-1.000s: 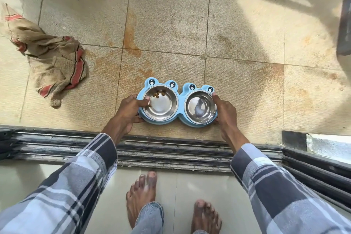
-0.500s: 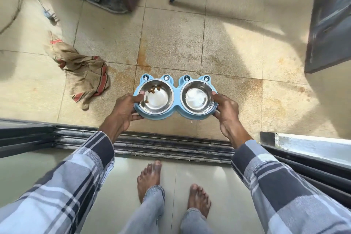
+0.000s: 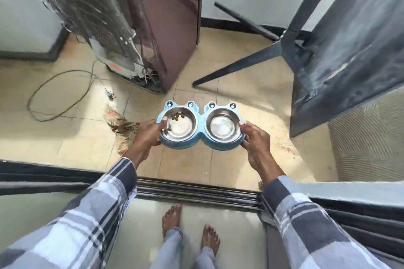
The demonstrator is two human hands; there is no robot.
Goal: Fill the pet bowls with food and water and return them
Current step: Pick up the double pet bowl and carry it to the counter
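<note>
A light blue double pet feeder [image 3: 200, 124] with frog-eye knobs hangs in the air above the tiled floor, held level between both hands. Its left steel bowl [image 3: 181, 124] has a few brown kibble pieces at the far rim. The right steel bowl [image 3: 223, 125] looks shiny and bare; I cannot tell if water is in it. My left hand [image 3: 147, 137] grips the feeder's left end, thumb over the bowl rim. My right hand [image 3: 255, 141] grips the right end.
A sliding-door track [image 3: 196, 192] crosses the floor in front of my bare feet [image 3: 190, 227]. Beyond stand a brown fridge [image 3: 153, 28] seen from its back, a loose cable [image 3: 59, 94], a striped rag [image 3: 122, 129], dark metal stand legs [image 3: 240, 61] and a dark panel [image 3: 349, 50].
Both hands have lifted the feeder off the floor and raised it. The view has tilted up, so the fridge and stand have come into sight.
</note>
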